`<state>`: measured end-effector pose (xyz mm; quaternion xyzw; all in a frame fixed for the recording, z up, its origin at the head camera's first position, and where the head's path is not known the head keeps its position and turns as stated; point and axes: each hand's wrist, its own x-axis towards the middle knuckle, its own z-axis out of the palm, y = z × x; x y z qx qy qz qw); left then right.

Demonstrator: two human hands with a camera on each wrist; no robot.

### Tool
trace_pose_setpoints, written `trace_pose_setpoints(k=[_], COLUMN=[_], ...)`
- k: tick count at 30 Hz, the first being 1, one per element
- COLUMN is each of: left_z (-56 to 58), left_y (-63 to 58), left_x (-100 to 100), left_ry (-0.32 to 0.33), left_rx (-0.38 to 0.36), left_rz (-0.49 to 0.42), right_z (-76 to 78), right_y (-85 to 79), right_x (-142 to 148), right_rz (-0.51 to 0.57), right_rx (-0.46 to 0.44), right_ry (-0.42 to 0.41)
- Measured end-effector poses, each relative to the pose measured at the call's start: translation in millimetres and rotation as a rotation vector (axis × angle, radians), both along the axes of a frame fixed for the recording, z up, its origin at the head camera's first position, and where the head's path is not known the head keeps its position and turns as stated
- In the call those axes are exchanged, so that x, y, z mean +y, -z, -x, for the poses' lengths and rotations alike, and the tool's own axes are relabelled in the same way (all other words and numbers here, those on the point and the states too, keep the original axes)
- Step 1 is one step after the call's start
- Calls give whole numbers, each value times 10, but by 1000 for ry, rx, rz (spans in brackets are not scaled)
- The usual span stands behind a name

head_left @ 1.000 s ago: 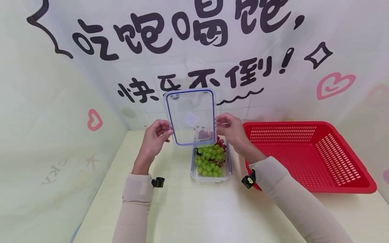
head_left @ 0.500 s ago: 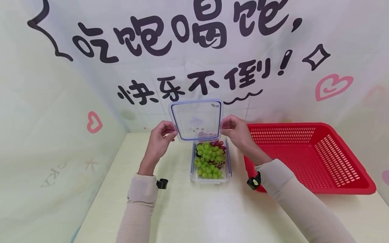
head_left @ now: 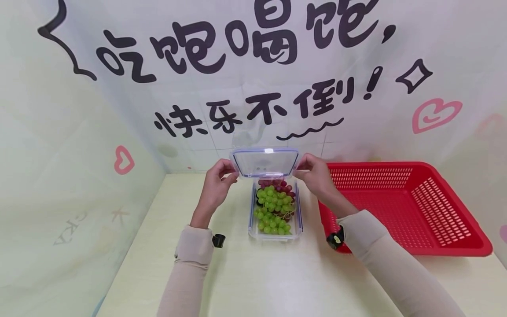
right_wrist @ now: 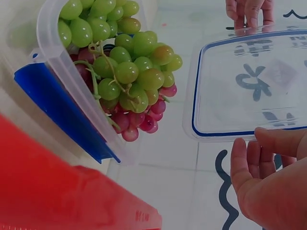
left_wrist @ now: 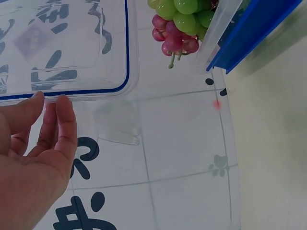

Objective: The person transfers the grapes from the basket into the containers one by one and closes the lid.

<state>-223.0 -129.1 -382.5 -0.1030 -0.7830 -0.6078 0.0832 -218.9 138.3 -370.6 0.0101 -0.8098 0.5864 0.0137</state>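
Observation:
A clear plastic lid (head_left: 264, 163) with a blue seal is held tilted above the back end of a clear food container (head_left: 253, 235). My left hand (head_left: 215, 182) pinches its left edge between thumb and fingers, and my right hand (head_left: 317, 176) pinches the right edge. Green grapes (head_left: 273, 211) and red grapes (head_left: 287, 188) fill the container on the table; in the right wrist view the green grapes (right_wrist: 127, 69) rise above its rim. Blue clips (right_wrist: 62, 112) hang along the container's sides. The lid and the container are apart in both wrist views.
A red plastic basket (head_left: 396, 211) with perforated walls stands on the table at the right, close to my right forearm. The pale table (head_left: 245, 277) meets a white printed wall sheet (head_left: 190, 154) behind the container.
The lid has come down and slightly right, tipping from nearly upright to a flatter tilt. Both hands have moved right with it, keeping their pinch. The container and basket stay put.

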Motion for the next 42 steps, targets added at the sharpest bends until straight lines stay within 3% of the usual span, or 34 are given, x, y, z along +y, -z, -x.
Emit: trace_pose_setpoints(k=[7, 11, 19, 32, 42], left_z=[43, 77, 141, 237, 294], left_y=[78, 137, 264, 468, 567], left_x=[68, 108, 186, 270, 286], left_ry=[8, -11, -40, -54, -40], left_rx=[-5, 13, 57, 63, 76], left_rz=[8, 57, 64, 64, 15], right_z=[41, 68, 112, 163, 167], right_y=[86, 130, 198, 222, 231], right_x=[46, 63, 77, 102, 85], right_rz=[-42, -60, -107, -145, -177], right_rx=[13, 28, 33, -94, -115], right_ry=[18, 30, 48, 7, 23])
